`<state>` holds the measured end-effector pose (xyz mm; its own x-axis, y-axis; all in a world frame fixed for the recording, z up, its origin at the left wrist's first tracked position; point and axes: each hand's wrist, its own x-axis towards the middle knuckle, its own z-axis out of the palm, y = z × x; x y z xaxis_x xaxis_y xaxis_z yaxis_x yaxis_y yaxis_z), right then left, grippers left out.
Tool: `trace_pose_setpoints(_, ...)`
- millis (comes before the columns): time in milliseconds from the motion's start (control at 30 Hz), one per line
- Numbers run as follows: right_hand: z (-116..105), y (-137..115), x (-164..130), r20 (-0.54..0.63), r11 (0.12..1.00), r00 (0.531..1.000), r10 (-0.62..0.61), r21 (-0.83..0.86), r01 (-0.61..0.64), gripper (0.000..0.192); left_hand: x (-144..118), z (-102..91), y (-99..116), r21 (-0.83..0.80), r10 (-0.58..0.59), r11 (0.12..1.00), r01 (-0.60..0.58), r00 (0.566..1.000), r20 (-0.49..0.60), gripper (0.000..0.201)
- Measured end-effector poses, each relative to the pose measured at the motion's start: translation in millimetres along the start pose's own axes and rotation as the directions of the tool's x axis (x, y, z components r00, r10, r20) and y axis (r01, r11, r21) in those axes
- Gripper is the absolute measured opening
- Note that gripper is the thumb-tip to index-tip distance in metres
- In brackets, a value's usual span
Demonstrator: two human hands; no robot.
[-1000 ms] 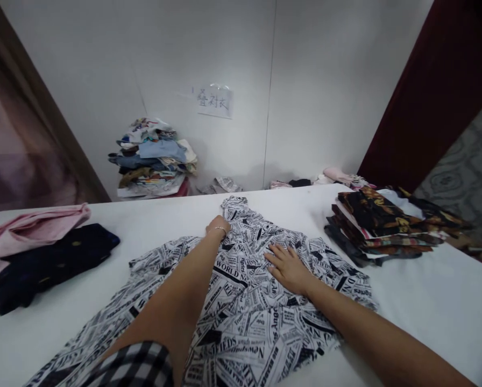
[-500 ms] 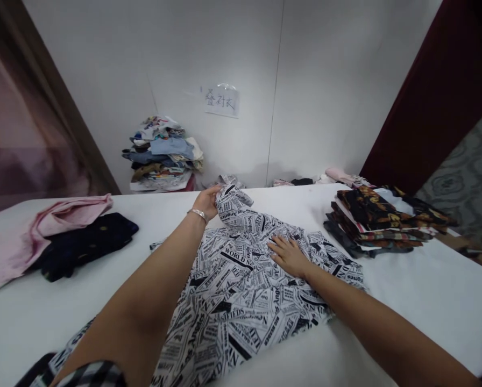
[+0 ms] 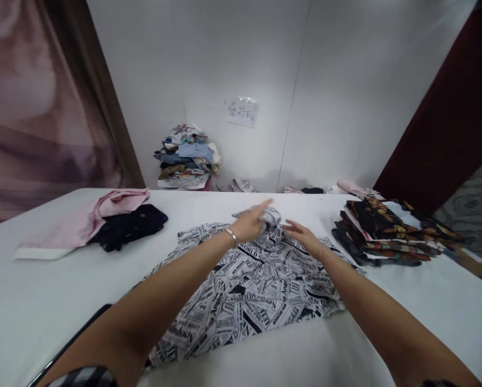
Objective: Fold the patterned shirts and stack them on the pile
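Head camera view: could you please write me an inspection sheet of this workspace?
Surface: white table, covered by a plain sheet.
Job's things: newspaper-print shirt spread flat at centre, its far end bunched up.
Clutter: pink garment and dark garment at far left; folded stack at right.
Grippers: left hand grips the bunched end; right hand touches the cloth beside it, fingers extended.
Cables: nothing seen.
Surroundings: clothes pile against the white wall, paper sign above it.

Black-and-white newsprint shirt (image 3: 249,290), pink cloth (image 3: 104,212), dark navy garment (image 3: 130,226), white table (image 3: 43,301)
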<state>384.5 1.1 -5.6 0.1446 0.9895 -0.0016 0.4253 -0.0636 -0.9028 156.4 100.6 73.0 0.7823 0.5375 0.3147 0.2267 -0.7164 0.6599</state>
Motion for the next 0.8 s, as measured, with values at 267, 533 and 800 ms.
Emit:
trace_pose_setpoints(267, 52, -25, -11, 0.122, 0.952, 0.980, 0.158, 0.243, -0.184, 0.032, -65, 38.5, 3, 0.206, 0.039, 0.971, -0.118, 0.935, 0.353, 0.073)
trace_pose_setpoints(533, 5, -63, 24, -0.355, 0.870, 0.925, 0.136, 0.490, 0.060, 0.027, -44, -34.1, -116, 0.516, -0.414, 0.767, 0.382, 0.909, -0.056, 0.061)
trace_pose_setpoints(800, -33, -120, 47, -0.754, 0.694, 0.648, 0.105, 0.523, 0.496, 0.013, -37, -44.1, -146, 0.676, -0.514, 0.599, 0.429, 0.854, -0.086, 0.042)
